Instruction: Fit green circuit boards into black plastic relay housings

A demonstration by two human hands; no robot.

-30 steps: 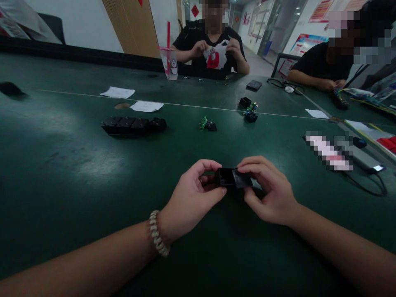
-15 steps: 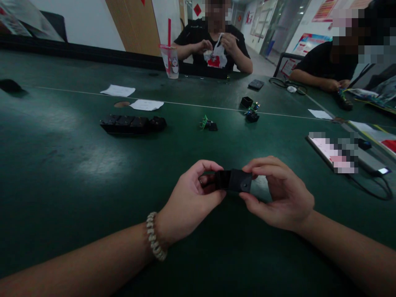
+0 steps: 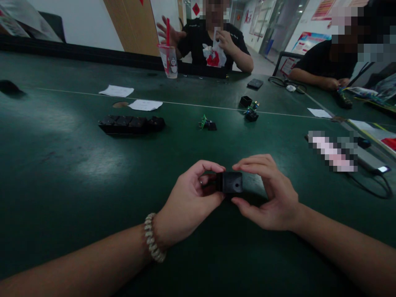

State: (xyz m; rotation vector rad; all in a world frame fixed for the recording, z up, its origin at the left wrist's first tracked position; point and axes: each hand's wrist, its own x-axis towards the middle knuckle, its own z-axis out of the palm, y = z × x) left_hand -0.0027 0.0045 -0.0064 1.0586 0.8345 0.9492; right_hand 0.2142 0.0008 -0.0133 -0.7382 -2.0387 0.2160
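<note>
Between the thumb and fingers of my left hand [image 3: 192, 202] is a small black plastic casing [image 3: 232, 182], with a dark hole near its right end. My left fingers are closed on its left part and hide some of it. My right hand [image 3: 269, 194] is open around the casing's right end; its forefinger lies above and its thumb below, with small gaps to the plastic. Beyond them on the green table lies a green circuit board with a black part [image 3: 207, 123]. Farther right is another small board with black housing [image 3: 252, 112], beside an open black box [image 3: 246, 101].
A row of black casings [image 3: 131, 124] lies to the left. White papers [image 3: 145, 105], a cup with a red straw [image 3: 168, 62] and a phone [image 3: 332, 152] with a cable lie about the green table [image 3: 77, 206]. Two people sit across from me.
The casing's right part has slid left onto the part in my left hand, so the dark gap has closed. My right hand has moved left and loosened. The person opposite has raised a hand.
</note>
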